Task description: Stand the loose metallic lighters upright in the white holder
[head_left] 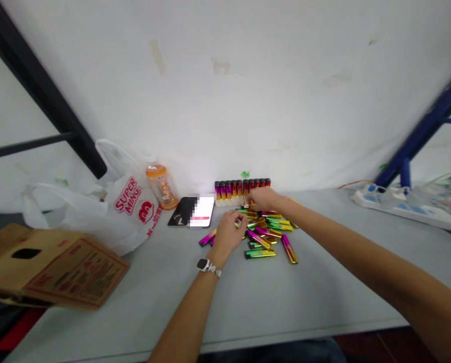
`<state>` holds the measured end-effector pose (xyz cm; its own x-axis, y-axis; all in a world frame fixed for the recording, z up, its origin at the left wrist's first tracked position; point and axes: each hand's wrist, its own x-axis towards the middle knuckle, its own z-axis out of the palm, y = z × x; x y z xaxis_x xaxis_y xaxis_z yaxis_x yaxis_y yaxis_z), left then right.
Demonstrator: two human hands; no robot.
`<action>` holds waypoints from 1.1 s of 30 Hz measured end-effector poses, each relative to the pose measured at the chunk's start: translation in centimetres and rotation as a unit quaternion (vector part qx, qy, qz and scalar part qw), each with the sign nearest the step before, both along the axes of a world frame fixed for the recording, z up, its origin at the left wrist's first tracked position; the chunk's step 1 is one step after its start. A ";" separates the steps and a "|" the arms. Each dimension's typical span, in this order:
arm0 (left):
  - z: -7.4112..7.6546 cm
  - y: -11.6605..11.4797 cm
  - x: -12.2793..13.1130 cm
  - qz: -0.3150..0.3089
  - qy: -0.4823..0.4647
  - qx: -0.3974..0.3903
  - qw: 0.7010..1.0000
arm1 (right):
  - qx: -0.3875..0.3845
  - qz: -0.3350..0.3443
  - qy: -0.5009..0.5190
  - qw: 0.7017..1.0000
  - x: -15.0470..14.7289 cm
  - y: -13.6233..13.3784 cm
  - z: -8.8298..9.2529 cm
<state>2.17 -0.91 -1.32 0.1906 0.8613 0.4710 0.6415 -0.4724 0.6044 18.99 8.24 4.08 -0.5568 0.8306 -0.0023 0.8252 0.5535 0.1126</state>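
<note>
A loose pile of shiny multicoloured lighters (267,233) lies on the grey table (248,297). Behind it, a row of upright lighters (242,189) stands in a white tray against the wall. My right hand (263,198) reaches to the front of that row, fingers closed around a lighter at the tray's edge. My left hand (228,233), with a watch on the wrist, rests on the pile's left side and seems to pinch one lighter; the grip is partly hidden.
A phone (192,212) lies left of the tray, beside an orange drink bottle (162,187). A white plastic bag (108,206) and a cardboard box (47,269) fill the left side. A power strip (399,204) sits at the right.
</note>
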 end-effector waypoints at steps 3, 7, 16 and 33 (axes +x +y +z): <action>-0.1 -0.1 0.3 -0.006 -0.003 0.001 1.000 | 0.010 0.009 0.002 1.000 -0.4 0.0 0.0; -0.1 -0.1 0.3 0.001 0.004 0.007 1.000 | -0.001 -0.007 0.000 1.000 -0.7 0.1 -0.1; -0.2 0.9 -1.1 0.051 0.011 0.001 0.999 | -0.023 -0.042 0.075 0.996 0.3 -1.0 -0.5; -0.7 -0.5 1.5 -0.003 0.043 0.027 0.999 | -0.102 -0.012 0.142 0.984 4.0 -7.9 -1.3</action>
<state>3.72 -1.36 -1.98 0.2375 0.8337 0.4985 0.6868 -0.5070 0.5208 22.99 0.31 2.79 -0.5395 0.8418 -0.0164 0.8201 0.5210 -0.2366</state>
